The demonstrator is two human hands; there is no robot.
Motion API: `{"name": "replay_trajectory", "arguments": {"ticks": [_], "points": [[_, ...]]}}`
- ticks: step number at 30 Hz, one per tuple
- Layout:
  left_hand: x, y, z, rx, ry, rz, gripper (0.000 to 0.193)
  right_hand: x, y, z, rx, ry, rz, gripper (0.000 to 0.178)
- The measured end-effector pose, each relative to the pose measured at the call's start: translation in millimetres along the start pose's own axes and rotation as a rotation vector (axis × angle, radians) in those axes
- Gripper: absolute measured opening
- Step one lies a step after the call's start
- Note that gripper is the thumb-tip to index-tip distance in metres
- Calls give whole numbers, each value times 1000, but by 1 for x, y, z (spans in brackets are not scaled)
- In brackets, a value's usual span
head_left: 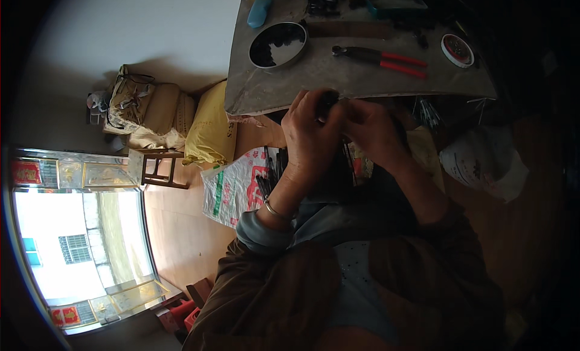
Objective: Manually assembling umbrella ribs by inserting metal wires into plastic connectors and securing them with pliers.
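Observation:
My left hand (307, 130) is raised just off the table's near edge, its fingers curled round a small black piece (328, 98). Close against it, my right hand (373, 132) has its fingers bent in a pinch; whatever they hold is hidden in shadow. Beyond my hands on the grey table (272, 91) lie red-handled pliers (380, 59). A round metal bowl (299, 56) with black pieces in it stands to their left. Below my left wrist, several thin black rods (275, 165) lie by a printed plastic sack (232, 191).
A white round container (457, 50) of small bits and a blue case (260, 11) stand on the table, with black parts along the back. Stuffed sacks (211, 124) and a wooden stool (164, 168) are at left. A white plastic bag (486, 163) sits at right.

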State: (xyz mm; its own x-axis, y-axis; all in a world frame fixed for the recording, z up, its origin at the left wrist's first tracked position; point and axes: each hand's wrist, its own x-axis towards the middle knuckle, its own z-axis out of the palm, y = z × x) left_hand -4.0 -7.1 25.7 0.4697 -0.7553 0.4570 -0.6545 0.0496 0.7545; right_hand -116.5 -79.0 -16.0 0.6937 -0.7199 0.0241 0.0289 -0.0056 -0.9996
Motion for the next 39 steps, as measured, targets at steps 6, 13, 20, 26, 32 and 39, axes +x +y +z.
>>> {"name": "replay_trajectory", "arguments": {"ticks": [6, 13, 20, 26, 32, 39], "points": [[0, -3, -18, -186, -98, -100, 15, -8, -19, -6, -141, -25, -67, 21], [6, -7, -28, -364, -277, -158, 24, -3, 8, -7, 166, -132, -29, 26], [12, -19, -37, -541, -594, -97, 33, -7, 9, -12, 100, -227, 37, 26], [2, -14, -29, -755, -499, -78, 32, -7, -4, -12, 49, -208, 28, 21], [-6, -21, -19, -867, -220, -255, 49, -6, -37, 1, -31, -26, -225, 20], [-13, -12, -13, -758, -22, -377, 61, 11, -38, 17, -142, 6, -424, 18]]}}
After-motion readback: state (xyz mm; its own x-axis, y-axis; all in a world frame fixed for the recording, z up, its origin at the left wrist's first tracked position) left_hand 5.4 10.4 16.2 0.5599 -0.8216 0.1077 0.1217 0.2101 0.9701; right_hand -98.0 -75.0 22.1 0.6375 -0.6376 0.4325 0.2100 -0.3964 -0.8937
